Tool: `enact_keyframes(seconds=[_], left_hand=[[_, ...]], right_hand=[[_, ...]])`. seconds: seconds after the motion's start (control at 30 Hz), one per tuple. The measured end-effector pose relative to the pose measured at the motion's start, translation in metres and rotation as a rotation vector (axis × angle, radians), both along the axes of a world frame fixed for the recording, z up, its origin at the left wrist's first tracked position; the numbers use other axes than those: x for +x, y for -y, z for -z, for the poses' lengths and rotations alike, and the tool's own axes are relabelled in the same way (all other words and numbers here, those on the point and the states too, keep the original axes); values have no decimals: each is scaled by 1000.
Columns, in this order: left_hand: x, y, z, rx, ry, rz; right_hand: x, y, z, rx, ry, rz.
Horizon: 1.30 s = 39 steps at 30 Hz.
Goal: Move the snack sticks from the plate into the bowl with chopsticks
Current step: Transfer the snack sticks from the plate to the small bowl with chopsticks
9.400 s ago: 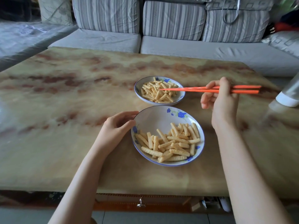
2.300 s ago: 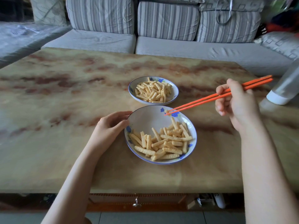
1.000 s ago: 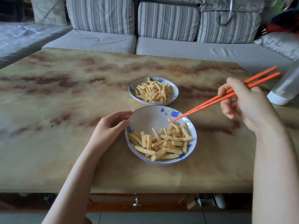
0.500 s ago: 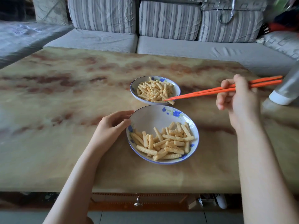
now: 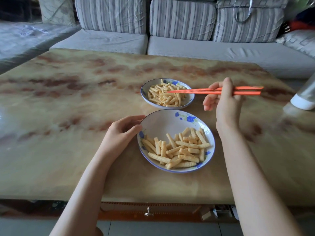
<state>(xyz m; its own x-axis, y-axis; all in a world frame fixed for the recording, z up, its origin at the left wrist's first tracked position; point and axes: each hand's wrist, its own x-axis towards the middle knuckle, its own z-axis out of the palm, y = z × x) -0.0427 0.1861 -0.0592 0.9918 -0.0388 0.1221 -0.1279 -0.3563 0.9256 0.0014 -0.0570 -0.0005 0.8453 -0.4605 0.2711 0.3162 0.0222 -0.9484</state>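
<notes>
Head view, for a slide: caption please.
Right hand holds orange chopsticks over the bowl; left hand holds the plate of snack sticks.

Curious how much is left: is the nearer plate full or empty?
Partly full: snack sticks cover the near half of the plate; its far half is bare white.
</notes>
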Motion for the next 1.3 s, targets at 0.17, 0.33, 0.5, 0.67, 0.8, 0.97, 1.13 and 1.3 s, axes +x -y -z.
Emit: enact_keyframes(seconds=[0.17,0.33,0.5,0.67,0.8,0.97,1.13,1.3], left_hand=[[0,-1,1,12,1,-1],[0,-1,1,8,-4,-3],[1,-1,1,12,-2,-8],[2,-1,3,9,0,-3],[3,-2,5,9,0,-4],[3,-2,5,4,0,-3],[3,-2,4,-5,-3,-2],[2,-1,3,-13,1,5]], right_hand=[[-9,22,-12,-20,22,3],[-20,49,-26,-110,-31,-61],[-33,67,-42,-258,-138,-130],[-36,70,-38,-350,-238,-197],[-33,68,-30,-310,-283,-249],[-27,64,-23,-231,-237,-184],[-23,56,-22,-53,-113,-112],[-18,37,-21,118,-6,-5]])
